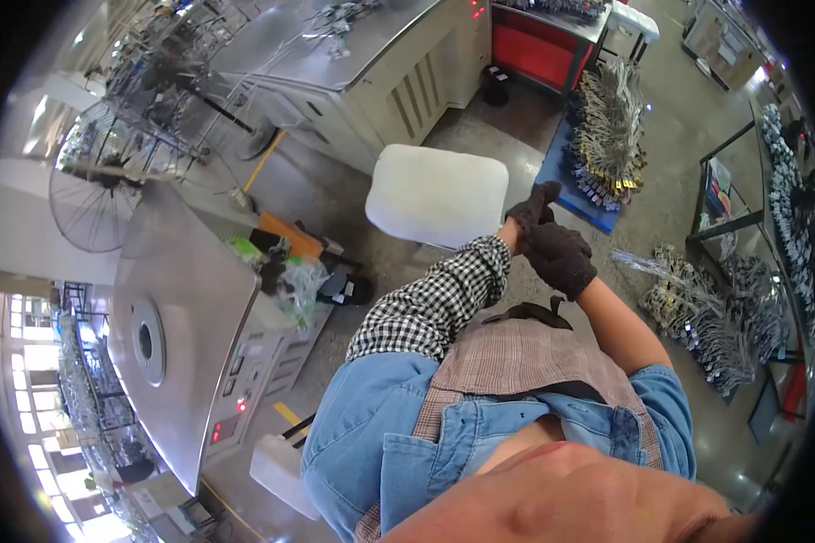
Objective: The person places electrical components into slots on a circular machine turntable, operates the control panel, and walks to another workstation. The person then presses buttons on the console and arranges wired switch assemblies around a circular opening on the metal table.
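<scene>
Both dark-gloved hands meet before the chest, the right hand curled over the left hand as if tugging its glove snug, neither holding anything else, with a white cushioned stool just beyond them and bundled wire harnesses heaped on the floor farther off.

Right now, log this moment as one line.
left hand: gloved, at right glove | right hand: gloved | white stool beyond

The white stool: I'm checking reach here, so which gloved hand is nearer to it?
Left. The left hand is raised just past the right edge of the white stool, beside it. The right hand sits lower and further right, against the left hand.
</scene>
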A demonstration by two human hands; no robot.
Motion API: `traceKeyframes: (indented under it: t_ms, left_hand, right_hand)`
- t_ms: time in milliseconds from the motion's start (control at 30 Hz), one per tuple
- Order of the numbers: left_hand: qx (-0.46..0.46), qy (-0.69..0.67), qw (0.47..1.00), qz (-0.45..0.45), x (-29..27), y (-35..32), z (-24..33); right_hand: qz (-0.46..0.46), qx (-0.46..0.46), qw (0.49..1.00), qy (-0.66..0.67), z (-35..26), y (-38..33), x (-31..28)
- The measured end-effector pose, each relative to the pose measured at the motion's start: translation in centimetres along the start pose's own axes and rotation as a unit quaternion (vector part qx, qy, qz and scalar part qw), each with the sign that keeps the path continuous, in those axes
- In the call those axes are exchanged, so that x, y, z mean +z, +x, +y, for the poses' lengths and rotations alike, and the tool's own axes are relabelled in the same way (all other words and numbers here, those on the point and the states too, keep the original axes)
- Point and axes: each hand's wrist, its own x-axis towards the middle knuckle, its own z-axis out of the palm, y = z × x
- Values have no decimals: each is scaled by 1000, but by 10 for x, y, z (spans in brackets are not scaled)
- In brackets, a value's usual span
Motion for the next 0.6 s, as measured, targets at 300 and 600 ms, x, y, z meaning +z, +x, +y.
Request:
traceKeyframes:
  t_ms: [300, 600]
  left_hand:
    - [-160, -158, 973, -62, 20, 157, 31]
    - [438, 521, 732, 24, -5, 351, 18]
  right_hand:
    - [-55, -39, 995, 72, 155, 75, -40]
    - [-163, -176, 970, 35, 275, 159, -168]
